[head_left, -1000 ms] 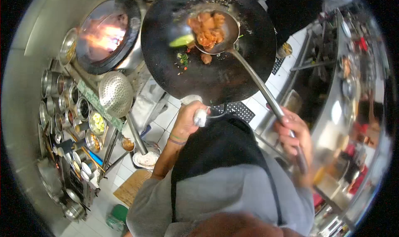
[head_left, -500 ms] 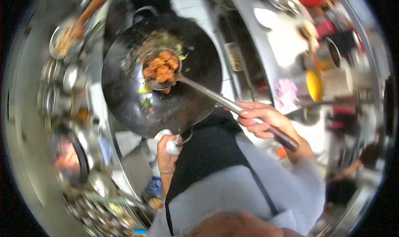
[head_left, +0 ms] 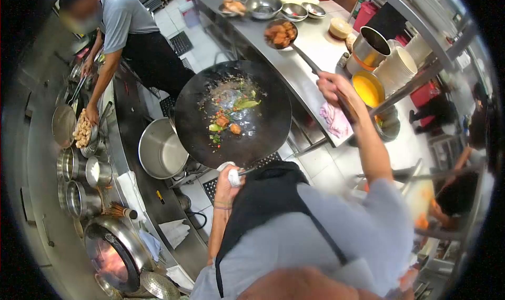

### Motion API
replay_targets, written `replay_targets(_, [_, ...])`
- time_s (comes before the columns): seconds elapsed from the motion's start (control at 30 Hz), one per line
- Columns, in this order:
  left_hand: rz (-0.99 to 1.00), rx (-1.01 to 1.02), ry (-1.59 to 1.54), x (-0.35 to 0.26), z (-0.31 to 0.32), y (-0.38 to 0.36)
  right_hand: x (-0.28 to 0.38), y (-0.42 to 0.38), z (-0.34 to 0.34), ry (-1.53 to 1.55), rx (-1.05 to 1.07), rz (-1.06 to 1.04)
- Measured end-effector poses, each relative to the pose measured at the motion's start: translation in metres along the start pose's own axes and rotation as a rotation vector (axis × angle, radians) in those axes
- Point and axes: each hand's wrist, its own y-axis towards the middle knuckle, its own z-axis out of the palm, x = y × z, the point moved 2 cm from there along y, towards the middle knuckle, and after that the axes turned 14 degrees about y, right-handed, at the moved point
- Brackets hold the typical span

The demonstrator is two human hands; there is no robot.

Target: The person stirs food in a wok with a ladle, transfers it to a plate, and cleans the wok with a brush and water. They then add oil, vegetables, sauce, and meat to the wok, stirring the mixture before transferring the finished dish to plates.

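Right hand (head_left: 335, 91) clenches ladle (head_left: 306, 57), probably meat (head_left: 281, 35) in its far bowl; left hand (head_left: 227, 183) clutches cloth (head_left: 234, 178)

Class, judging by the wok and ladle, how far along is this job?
Done: the pieces look browned, most already in the ladle. In hand: the right hand holds it out near the counter; the left hand grips the wok's handle. Left: probably emptying the ladle, then clearing the few pieces and green bits in the wok.

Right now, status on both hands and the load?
Left hand grips wok handle with cloth. Right hand holds ladle, browned pieces aboard. Metal bowls near ladle.
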Motion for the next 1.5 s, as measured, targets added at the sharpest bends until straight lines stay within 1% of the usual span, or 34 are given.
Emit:
replay_targets(0.03, [-0.015, 0.020, 0.009, 0.001, -0.004, 0.003, 0.007, 0.032, -0.016, -0.149, -0.057, -0.052])
replay_targets(0.07, [0.025, 0.023, 0.064, 0.000, -0.006, 0.004, 0.011, 0.055, -0.019, -0.206, -0.088, -0.097])
replay_targets(0.1, [0.016, 0.050, 0.071, -0.002, -0.005, 0.008, 0.020, 0.097, -0.044, -0.114, -0.087, -0.118])
replay_targets(0.13, [0.012, 0.083, 0.071, -0.006, -0.007, 0.009, 0.024, 0.120, -0.048, 0.077, -0.111, -0.099])
replay_targets(0.17, [0.006, 0.112, 0.070, -0.010, -0.009, 0.009, 0.029, 0.148, -0.063, 0.088, -0.122, -0.123])
replay_targets(0.23, [0.007, 0.080, 0.108, -0.019, -0.010, 0.002, 0.031, 0.160, -0.065, -0.122, -0.145, -0.113])
replay_targets(0.3, [0.034, 0.070, 0.147, -0.026, -0.014, 0.002, 0.021, 0.165, -0.067, -0.218, -0.249, -0.220])
replay_targets(0.33, [0.055, 0.075, 0.167, -0.026, -0.018, 0.004, 0.014, 0.192, -0.088, -0.243, -0.284, -0.369])
replay_targets(0.37, [0.073, 0.078, 0.188, -0.026, -0.020, 0.003, 0.004, 0.187, -0.081, -0.560, -0.424, -0.408])
replay_targets(0.43, [0.086, 0.050, 0.214, -0.028, -0.023, 0.001, -0.004, 0.185, -0.082, -0.614, -0.460, -0.422])
replay_targets(0.53, [0.075, 0.046, 0.202, -0.030, -0.025, 0.008, 0.000, 0.208, -0.101, -1.128, -0.582, -0.572])
replay_targets(0.63, [0.040, 0.092, 0.163, -0.034, -0.034, 0.016, -0.008, 0.216, -0.120, -1.450, -0.745, -0.839])
replay_targets(0.7, [0.022, 0.074, 0.124, -0.038, -0.038, 0.023, -0.005, 0.206, -0.126, -1.538, -0.657, -0.811])
replay_targets(0.77, [0.003, 0.082, 0.044, -0.030, -0.055, 0.049, -0.018, 0.158, -0.098, -1.300, -0.615, -0.877])
replay_targets(0.83, [0.037, 0.117, 0.032, -0.030, -0.056, 0.057, -0.040, 0.093, -0.054, -1.015, -0.502, -0.675])
replay_targets(0.9, [0.004, 0.054, 0.114, -0.041, -0.043, 0.048, -0.069, 0.035, -0.030, -0.672, -0.324, -0.540])
replay_targets(0.97, [0.056, 0.040, 0.141, -0.041, -0.046, 0.047, -0.094, -0.029, 0.026, -0.542, -0.323, -0.281])
replay_targets(1.03, [0.019, 0.033, 0.099, -0.043, -0.045, 0.042, -0.120, -0.058, 0.041, -0.433, -0.251, -0.086])
replay_targets(1.07, [0.006, 0.031, 0.103, -0.044, -0.044, 0.041, -0.136, -0.063, 0.045, -0.449, -0.301, -0.054])
replay_targets(1.1, [0.042, 0.019, 0.139, -0.044, -0.042, 0.038, -0.149, -0.066, 0.058, -0.493, -0.243, 0.019])
replay_targets(1.17, [0.033, -0.074, 0.159, -0.042, -0.035, 0.031, -0.174, -0.058, 0.062, -0.457, -0.248, 0.098])
replay_targets(1.2, [0.048, -0.082, 0.160, -0.038, -0.032, 0.029, -0.181, -0.054, 0.072, -0.396, -0.234, 0.141])
replay_targets(1.23, [0.066, -0.088, 0.159, -0.034, -0.028, 0.029, -0.190, -0.049, 0.074, -0.380, -0.289, 0.141])
replay_targets(1.3, [0.083, -0.093, 0.178, -0.033, -0.026, 0.027, -0.201, -0.043, 0.087, -0.295, -0.274, 0.184])
replay_targets(1.33, [0.078, -0.093, 0.195, -0.032, -0.024, 0.026, -0.211, -0.042, 0.091, -0.252, -0.277, 0.156])
replay_targets(1.37, [0.072, -0.092, 0.211, -0.029, -0.022, 0.024, -0.215, -0.039, 0.097, -0.263, -0.275, 0.179])
replay_targets(1.43, [0.050, -0.082, 0.234, -0.031, -0.028, 0.022, -0.219, -0.032, 0.099, -0.362, -0.219, 0.160])
replay_targets(1.5, [0.042, -0.062, 0.239, -0.031, -0.044, 0.019, -0.213, -0.040, 0.087, -0.690, -0.180, 0.156])
